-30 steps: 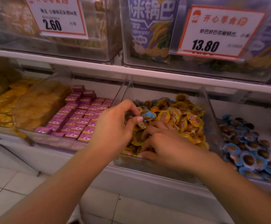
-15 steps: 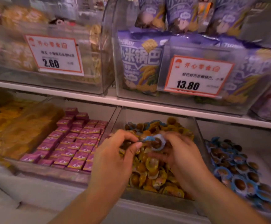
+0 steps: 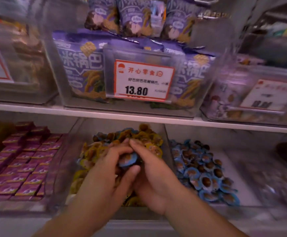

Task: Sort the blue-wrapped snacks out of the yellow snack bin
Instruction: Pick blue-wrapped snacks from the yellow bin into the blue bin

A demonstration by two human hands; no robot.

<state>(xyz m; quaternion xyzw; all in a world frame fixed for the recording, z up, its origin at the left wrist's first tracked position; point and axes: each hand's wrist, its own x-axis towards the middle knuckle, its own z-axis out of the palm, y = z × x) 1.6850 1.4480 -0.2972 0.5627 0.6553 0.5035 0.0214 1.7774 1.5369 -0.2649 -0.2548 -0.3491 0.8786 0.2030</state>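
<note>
A clear bin [image 3: 81, 134] on the lower shelf holds a heap of yellow-wrapped snacks [image 3: 148, 139] with a few blue-wrapped ones mixed in at the back. Both my hands are over this bin, pressed together. My left hand [image 3: 105, 175] and my right hand [image 3: 149, 173] hold a blue-wrapped snack [image 3: 128, 159] between them, fingers curled round it. More snacks may be bunched in the hands; I cannot tell. The bin to the right holds a pile of blue-wrapped snacks [image 3: 202, 170].
To the left sits a bin of purple-pink boxed snacks [image 3: 23, 161]. The upper shelf [image 3: 139, 117] carries clear bins of purple bags [image 3: 81, 65] with a 13.80 price tag [image 3: 142, 81]. A dark, blurred bin lies at the far right.
The view has tilted up and moved closer. My hands have come together and closed round the blue-wrapped snack, which earlier was pinched at the fingertips above the yellow pile.
</note>
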